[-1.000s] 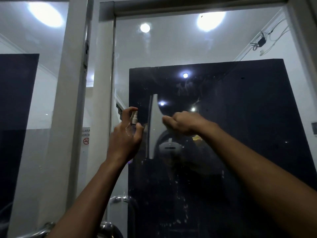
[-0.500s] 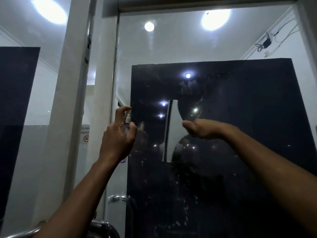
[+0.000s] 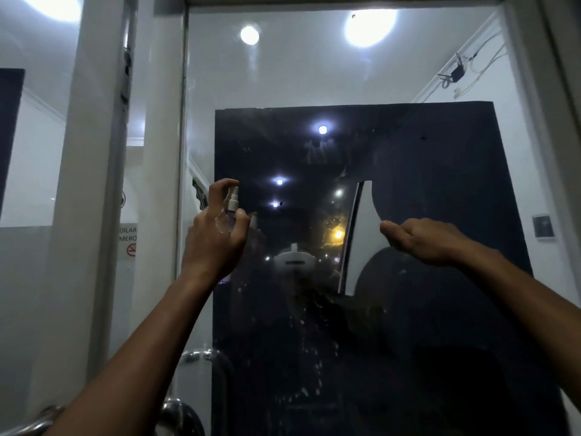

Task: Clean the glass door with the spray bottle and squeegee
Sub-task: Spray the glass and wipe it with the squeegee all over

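To the left of the glass door (image 3: 314,73) stands a white frame post (image 3: 91,184) bearing a partly hidden no-smoking sign (image 3: 130,243). A chrome door handle (image 3: 201,357) sits at the door's lower left edge. The left hand (image 3: 213,243) grips a small clear spray bottle (image 3: 230,212) near the door's left edge, index finger curled over the nozzle. The glass reflects ceiling lights and shows droplets and streaks over a dark panel (image 3: 440,184) behind it. The right hand (image 3: 421,240) grasps the white squeegee (image 3: 361,234), its blade upright against the glass, right of the bottle. Cables (image 3: 465,70) run along the wall at the door's upper right.
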A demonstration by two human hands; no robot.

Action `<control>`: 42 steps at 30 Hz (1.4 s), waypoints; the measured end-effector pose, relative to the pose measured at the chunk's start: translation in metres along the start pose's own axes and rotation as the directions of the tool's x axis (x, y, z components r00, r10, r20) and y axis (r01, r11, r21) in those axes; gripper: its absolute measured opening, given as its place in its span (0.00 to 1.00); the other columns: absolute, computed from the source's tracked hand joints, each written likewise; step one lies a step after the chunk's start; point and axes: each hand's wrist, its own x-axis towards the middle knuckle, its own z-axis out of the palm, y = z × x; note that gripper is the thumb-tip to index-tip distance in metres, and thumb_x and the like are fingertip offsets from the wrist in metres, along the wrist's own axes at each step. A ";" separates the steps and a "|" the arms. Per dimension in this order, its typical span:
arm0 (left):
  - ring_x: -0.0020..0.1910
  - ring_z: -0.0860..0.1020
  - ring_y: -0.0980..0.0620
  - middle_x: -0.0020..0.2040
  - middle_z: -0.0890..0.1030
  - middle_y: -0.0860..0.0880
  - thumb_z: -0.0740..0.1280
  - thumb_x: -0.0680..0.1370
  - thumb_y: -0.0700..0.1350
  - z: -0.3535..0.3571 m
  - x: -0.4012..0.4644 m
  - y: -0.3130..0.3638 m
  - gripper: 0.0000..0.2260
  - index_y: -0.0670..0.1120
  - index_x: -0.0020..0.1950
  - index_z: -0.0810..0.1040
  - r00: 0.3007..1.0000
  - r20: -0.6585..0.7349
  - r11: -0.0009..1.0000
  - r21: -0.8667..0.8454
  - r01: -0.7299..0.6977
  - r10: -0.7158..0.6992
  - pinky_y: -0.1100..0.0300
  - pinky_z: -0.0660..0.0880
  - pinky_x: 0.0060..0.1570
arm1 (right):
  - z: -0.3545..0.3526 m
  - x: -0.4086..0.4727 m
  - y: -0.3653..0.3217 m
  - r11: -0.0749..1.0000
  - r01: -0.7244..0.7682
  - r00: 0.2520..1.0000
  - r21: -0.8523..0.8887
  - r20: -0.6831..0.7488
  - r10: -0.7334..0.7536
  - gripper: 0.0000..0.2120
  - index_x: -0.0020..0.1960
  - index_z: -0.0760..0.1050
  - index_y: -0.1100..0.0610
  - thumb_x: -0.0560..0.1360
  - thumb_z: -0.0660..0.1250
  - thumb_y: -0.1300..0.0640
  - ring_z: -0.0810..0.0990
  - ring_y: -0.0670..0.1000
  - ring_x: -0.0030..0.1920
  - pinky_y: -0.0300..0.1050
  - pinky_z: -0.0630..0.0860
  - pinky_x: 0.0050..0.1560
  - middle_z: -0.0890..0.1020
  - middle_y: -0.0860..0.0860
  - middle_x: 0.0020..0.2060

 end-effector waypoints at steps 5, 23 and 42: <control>0.33 0.76 0.49 0.40 0.79 0.42 0.62 0.82 0.44 -0.015 0.038 -0.004 0.19 0.51 0.73 0.64 0.997 -0.029 0.994 0.085 -0.064 0.066 0.56 0.73 0.32 | -0.023 0.033 -0.081 0.989 0.151 0.986 -0.011 -0.064 -0.151 0.34 0.52 0.80 0.48 0.78 0.42 0.28 0.80 0.55 0.56 0.50 0.71 0.52 0.83 0.50 0.55; 0.34 0.77 0.49 0.39 0.76 0.47 0.62 0.82 0.44 -0.001 0.069 -0.008 0.19 0.51 0.72 0.62 0.994 -0.048 0.993 0.064 -0.095 0.098 0.57 0.73 0.33 | -0.021 0.079 -0.084 0.907 0.047 0.999 0.418 -0.022 -0.042 0.24 0.37 0.66 0.53 0.84 0.49 0.40 0.65 0.49 0.30 0.43 0.63 0.32 0.69 0.52 0.31; 0.36 0.78 0.44 0.38 0.73 0.51 0.60 0.83 0.44 0.048 0.074 0.076 0.14 0.47 0.68 0.64 0.992 -0.116 0.996 0.078 -0.040 0.049 0.47 0.78 0.40 | 0.005 -0.022 0.046 0.939 -0.018 0.999 0.345 -0.032 0.031 0.32 0.32 0.67 0.53 0.77 0.45 0.29 0.75 0.50 0.34 0.54 0.76 0.50 0.75 0.48 0.30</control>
